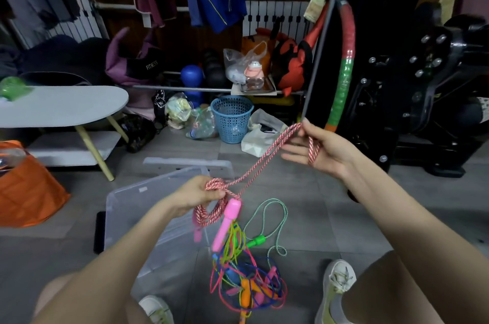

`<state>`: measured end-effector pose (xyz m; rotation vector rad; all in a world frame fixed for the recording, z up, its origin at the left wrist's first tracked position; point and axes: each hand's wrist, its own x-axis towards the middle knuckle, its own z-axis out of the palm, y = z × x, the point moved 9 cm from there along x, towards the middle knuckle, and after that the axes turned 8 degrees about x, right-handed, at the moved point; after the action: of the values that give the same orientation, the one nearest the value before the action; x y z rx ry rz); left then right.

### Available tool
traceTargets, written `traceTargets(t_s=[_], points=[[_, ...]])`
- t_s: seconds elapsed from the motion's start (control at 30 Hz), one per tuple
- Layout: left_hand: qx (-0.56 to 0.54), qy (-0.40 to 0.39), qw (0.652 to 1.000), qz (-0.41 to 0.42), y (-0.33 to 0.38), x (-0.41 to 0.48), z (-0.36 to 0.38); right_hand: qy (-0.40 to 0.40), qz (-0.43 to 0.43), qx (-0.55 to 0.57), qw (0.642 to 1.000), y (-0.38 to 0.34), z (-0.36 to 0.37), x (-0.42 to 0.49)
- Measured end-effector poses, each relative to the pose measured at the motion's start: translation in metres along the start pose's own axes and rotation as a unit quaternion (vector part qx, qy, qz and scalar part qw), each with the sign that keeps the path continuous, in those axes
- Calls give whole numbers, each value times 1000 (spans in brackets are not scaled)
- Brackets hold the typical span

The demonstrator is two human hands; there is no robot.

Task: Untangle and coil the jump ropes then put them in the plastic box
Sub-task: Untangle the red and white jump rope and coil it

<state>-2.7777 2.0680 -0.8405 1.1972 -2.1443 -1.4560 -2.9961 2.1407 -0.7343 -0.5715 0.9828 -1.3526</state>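
My left hand (197, 195) grips a bundle of loops of the pink-and-white braided jump rope (260, 162), and its pink handle (227, 223) dangles below the fist. Two strands of that rope run up and to the right to my right hand (317, 149), which pinches them between thumb and fingers, with a loop round the fingers. On the floor under the handle lies a tangle of coloured ropes (246, 281) with orange, pink and blue handles. A green-and-white rope (275, 220) with a green handle lies beside it. The clear plastic box (137, 207) sits open under my left forearm.
The box lid (185, 163) lies behind the box. An orange bag (26, 188) is at the left, a white low table (60, 105) behind it, a blue basket (231, 118) further back. A black exercise machine (412, 80) and a hoop (344, 64) stand right. My shoes (336, 286) flank the tangle.
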Motion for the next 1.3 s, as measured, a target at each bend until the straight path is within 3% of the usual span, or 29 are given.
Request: traceTargets(t_s=[0.2,0.23,0.3,0.33,0.4,0.43,0.47,0.57,0.63,0.77,0.9,1.0,1.13,1.3], points=[[68,27,997,29,12,11,6,-24,-111,129,985,-31,37,12],[64,30,997,27,13,11,4,-16,-149,109,983,-36,34,14],[65,35,997,25,14,13,1,38,-263,-95,959,-51,26,6],[66,38,997,26,15,13,0,66,-314,-248,914,-58,25,1],[69,52,996,24,14,15,-6,104,-350,-509,779,-58,28,-1],[70,66,995,20,13,16,-12,115,-350,-584,724,-55,28,0],[67,80,994,16,12,16,-17,131,-346,-609,702,-56,24,-1],[22,106,994,-8,1,10,-32,196,-345,-516,760,-77,-9,-9],[2,108,994,-25,-7,7,-39,224,-316,-497,776,-84,-29,-12],[5,86,995,-49,-10,8,-38,114,-174,-453,867,-48,-30,2],[-46,46,992,-104,-17,5,-31,59,-139,-350,924,-18,-20,3],[-30,75,989,-121,-19,2,-39,72,-150,-372,913,-17,-19,5],[-17,116,987,-107,-14,1,-55,82,-149,-467,868,-13,-25,11],[-39,105,991,-77,8,1,-60,-17,-46,-611,790,33,-32,14]])
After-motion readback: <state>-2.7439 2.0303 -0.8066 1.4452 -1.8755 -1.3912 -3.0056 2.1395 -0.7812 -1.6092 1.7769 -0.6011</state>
